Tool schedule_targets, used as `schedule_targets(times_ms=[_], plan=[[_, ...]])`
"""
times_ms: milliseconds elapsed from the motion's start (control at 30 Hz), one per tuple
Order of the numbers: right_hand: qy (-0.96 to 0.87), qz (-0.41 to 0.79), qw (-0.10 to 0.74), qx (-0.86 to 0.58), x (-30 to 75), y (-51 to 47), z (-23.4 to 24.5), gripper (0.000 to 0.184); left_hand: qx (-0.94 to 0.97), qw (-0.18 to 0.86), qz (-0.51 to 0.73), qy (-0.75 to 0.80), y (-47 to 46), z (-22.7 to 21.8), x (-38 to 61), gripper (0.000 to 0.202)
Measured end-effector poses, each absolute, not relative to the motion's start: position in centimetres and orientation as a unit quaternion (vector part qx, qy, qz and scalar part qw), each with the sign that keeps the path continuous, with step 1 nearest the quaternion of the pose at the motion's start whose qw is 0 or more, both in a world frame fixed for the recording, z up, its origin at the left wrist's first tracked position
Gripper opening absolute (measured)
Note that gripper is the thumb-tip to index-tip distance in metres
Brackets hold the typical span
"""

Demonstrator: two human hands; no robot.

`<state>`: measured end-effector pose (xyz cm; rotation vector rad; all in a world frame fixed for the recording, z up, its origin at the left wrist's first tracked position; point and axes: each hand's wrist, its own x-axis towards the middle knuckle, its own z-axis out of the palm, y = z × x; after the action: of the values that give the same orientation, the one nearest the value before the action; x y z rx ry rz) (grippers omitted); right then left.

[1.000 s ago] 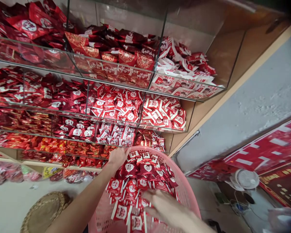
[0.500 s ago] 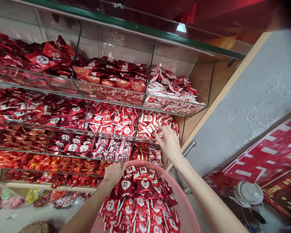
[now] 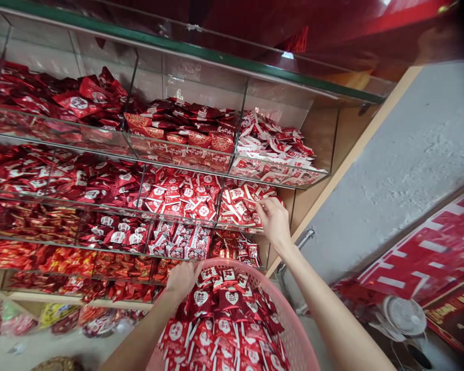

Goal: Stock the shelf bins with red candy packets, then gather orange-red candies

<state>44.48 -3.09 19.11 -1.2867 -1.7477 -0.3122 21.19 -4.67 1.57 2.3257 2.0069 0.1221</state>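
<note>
My left hand (image 3: 182, 279) is closed over the far rim of a pink plastic basket (image 3: 294, 337) and holds it up against the shelves. The basket is heaped with small red and white packets (image 3: 224, 324). My right hand (image 3: 274, 220) reaches into the right-hand glass bin (image 3: 243, 203) of the second shelf row, among similar red and white packets. Its fingers are curled down into the pile, and what they hold, if anything, is hidden.
Glass-fronted shelves (image 3: 185, 154) in several rows hold many bins of red packets. A wooden cabinet side (image 3: 344, 165) and a grey wall (image 3: 410, 165) lie to the right. A red banner (image 3: 421, 252) and a small white fan (image 3: 404, 317) are at lower right.
My right hand left the basket a second ago and rose to the second-row bin, where it has since pushed a little deeper. The view tilted upward. My left hand has stayed on the rim.
</note>
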Motion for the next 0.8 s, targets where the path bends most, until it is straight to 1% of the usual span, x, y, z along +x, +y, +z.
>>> schedule_targets(times_ms=[200,333,500,600,667,700,733,800], plan=[[-0.686,-0.085,0.510,-0.511,45.4,-2.9,19.3,0.022,0.754,0.036,0.044,0.654,-4.7,1.9,21.2,0.056],[-0.665,-0.034,0.539,-0.516,45.6,-3.2,19.4,0.024,0.751,0.041,0.041,0.658,-4.8,2.0,21.3,0.057],[-0.602,0.082,0.612,-0.507,45.5,-4.5,20.0,0.026,0.754,0.049,0.036,0.654,-4.9,2.1,21.2,0.056],[-0.585,0.135,0.636,-0.486,45.1,-6.6,20.5,0.024,0.757,0.036,0.040,0.651,-4.8,2.1,21.2,0.056],[-0.596,0.160,0.626,-0.477,44.7,-8.4,20.5,0.021,0.756,0.031,0.040,0.653,-4.8,2.0,21.3,0.058],[-0.610,0.180,0.609,-0.474,44.5,-9.4,20.4,0.020,0.754,0.034,0.038,0.655,-4.8,2.0,21.3,0.059],[-0.628,0.210,0.582,-0.472,44.4,-10.3,20.1,0.019,0.753,0.039,0.034,0.656,-4.7,1.9,21.3,0.061],[-0.674,0.286,0.495,-0.469,44.0,-12.0,19.3,0.018,0.750,0.048,0.027,0.659,-4.7,1.8,21.3,0.063]])
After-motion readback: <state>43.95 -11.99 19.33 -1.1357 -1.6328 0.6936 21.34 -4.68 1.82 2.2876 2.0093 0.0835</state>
